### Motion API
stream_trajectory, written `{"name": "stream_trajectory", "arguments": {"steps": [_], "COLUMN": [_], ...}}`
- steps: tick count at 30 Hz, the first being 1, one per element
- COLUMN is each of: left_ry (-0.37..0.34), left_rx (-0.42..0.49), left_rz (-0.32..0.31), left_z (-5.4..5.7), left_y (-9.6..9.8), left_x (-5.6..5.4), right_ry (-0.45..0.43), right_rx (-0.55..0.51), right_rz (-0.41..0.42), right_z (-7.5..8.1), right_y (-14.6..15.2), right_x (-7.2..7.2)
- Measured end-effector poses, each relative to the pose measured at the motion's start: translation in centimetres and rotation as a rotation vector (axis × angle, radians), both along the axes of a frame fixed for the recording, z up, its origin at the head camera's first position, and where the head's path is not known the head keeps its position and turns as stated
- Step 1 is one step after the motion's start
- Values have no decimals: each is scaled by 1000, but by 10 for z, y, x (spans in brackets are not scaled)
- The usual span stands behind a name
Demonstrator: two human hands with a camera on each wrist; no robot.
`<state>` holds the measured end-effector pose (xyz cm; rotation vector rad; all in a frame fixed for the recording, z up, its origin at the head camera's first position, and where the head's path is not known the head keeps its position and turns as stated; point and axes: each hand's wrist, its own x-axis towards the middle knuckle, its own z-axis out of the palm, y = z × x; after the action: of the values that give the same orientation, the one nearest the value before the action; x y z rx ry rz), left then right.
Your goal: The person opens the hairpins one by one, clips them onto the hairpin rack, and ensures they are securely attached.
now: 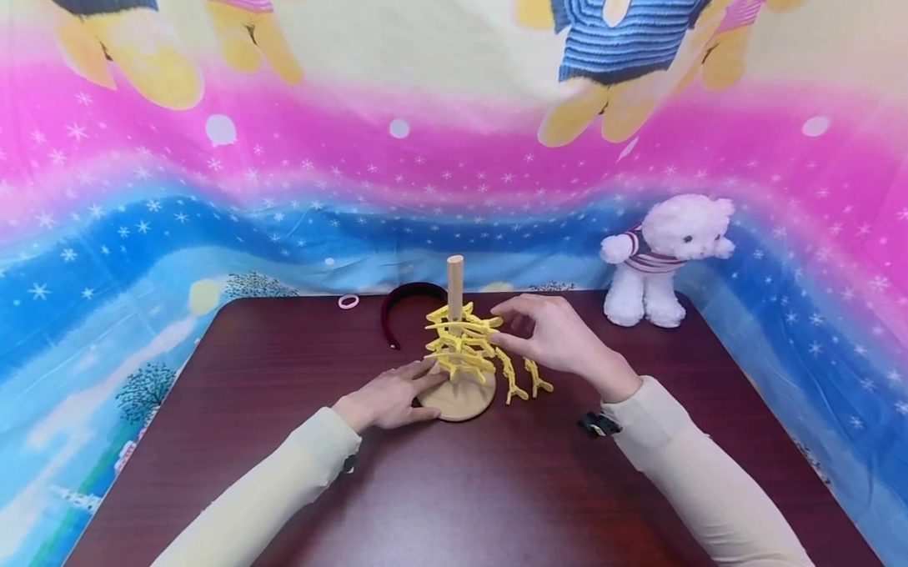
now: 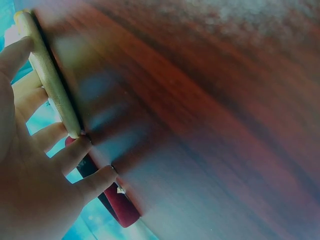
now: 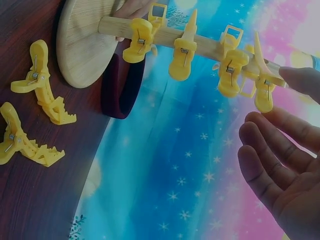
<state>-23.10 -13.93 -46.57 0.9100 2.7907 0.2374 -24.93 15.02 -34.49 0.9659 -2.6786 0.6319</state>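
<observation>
A wooden stand with a round base [image 1: 457,400] and an upright post [image 1: 455,283] stands on the table. Several yellow spring clips [image 3: 182,65] are clamped along the post. At its top end, my right hand [image 1: 550,333] pinches the handles of the uppermost clip [image 3: 264,95] between thumb and forefinger, the other fingers loosely bent. My left hand [image 1: 393,396] rests at the left side of the base, fingers spread and fairly straight, thumb [image 2: 20,52] touching the rim. Two loose yellow clips [image 3: 45,85] lie on the table to the right of the stand.
Behind the stand lies a dark red headband [image 1: 393,306], with a small pale pink ring [image 1: 348,301] left of it. A white teddy bear [image 1: 644,298] in a striped top stands at the back right corner. A printed cloth [image 1: 313,228] hangs around the table [image 1: 271,352].
</observation>
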Motion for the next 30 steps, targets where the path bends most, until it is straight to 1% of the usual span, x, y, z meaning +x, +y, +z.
{"name": "stream_trajectory", "arguments": {"steps": [6,10,15,20,25,30], "left_ry": [0,-1,0,3,4,5], "left_rx": [1,1,-2,-5,-6,-3], "left_rz": [-2,-3,-3,-5,-6,-8], "left_z": [0,-1,-1,-1,-1,0], "left_y": [0,0,0,0,0,0], "left_x": [-1,-1,0,-1,-1,-1], "right_ry": [-6,-18,-61,-119,-127,-156], "right_rx": [-16,-14,-10,6,31,49], "right_rz": [-23,-36,-51,-86,-112,-137], "right_z": [0,-5,-17,-31,-45,-57], "right_y": [8,19,32,43,51,56], "right_x": [0,-1,-4,-8,-11,-13]}}
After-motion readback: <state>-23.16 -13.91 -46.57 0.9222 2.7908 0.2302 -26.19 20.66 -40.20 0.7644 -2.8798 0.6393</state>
